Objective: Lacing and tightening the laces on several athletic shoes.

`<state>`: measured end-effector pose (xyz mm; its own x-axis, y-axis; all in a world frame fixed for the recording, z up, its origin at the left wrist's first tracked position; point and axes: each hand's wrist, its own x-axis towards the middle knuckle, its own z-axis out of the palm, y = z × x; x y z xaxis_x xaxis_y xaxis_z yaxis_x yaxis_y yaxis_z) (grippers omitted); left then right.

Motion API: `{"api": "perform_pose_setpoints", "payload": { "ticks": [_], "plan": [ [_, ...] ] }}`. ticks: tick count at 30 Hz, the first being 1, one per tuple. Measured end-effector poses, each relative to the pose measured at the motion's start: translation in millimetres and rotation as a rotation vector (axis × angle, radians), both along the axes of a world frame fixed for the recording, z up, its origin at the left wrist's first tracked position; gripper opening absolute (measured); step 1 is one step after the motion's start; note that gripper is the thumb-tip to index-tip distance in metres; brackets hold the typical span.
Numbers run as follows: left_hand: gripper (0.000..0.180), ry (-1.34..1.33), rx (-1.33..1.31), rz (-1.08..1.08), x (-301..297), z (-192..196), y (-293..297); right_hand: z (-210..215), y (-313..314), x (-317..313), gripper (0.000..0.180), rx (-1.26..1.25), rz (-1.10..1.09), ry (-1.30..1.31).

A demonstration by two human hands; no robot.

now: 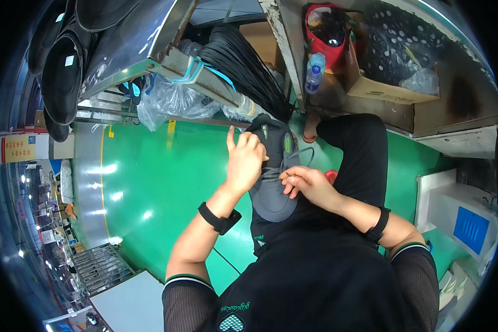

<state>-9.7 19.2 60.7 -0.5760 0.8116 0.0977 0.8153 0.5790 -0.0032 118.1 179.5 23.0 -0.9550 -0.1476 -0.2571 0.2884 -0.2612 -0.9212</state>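
A dark grey lace-up shoe [275, 200] rests on my lap, its toe toward me and its collar away from me. Green accents show near its tongue and collar. My left hand [245, 160] grips the shoe's left side, with the thumb over the lacing and the index finger raised. My right hand [310, 186] is at the right of the lacing, thumb and fingers pinched on the grey shoelace [310, 156]. Part of the lace loops up above that hand. My fingers partly cover the eyelets.
Black cords [240, 66] hang in a thick bundle over the metal frame beyond the shoe. Clear plastic bags [174, 102] lie on the rack beside it. A water bottle [314, 78], a red bag [325, 33] and a cardboard box [382, 91] sit on the right shelf.
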Motion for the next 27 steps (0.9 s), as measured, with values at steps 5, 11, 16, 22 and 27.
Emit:
{"api": "perform_pose_setpoints", "payload": {
  "ticks": [5,11,16,22,27],
  "plan": [
    [0.024,-0.283,0.162,0.099,-15.0,-22.0,-11.5,-1.0,7.9,-9.6,0.024,-0.161,0.029,-0.088],
    [0.023,-0.051,0.061,-0.047,-10.6,11.4,-13.9,-5.2,34.7,-8.0,0.007,-0.108,-0.113,-0.184],
    [0.011,-0.218,0.006,0.147,8.0,-6.2,12.2,-16.7,22.3,-21.3,0.007,-0.135,-0.228,-0.076],
    [0.026,-0.011,-0.071,-0.047,3.2,14.4,18.9,-8.5,27.4,-31.4,0.006,0.001,-0.196,-0.017],
    [0.019,-0.134,-0.13,-0.114,-8.3,-3.9,22.4,1.7,21.2,-48.0,0.002,0.553,-0.229,0.309]
  ]
}}
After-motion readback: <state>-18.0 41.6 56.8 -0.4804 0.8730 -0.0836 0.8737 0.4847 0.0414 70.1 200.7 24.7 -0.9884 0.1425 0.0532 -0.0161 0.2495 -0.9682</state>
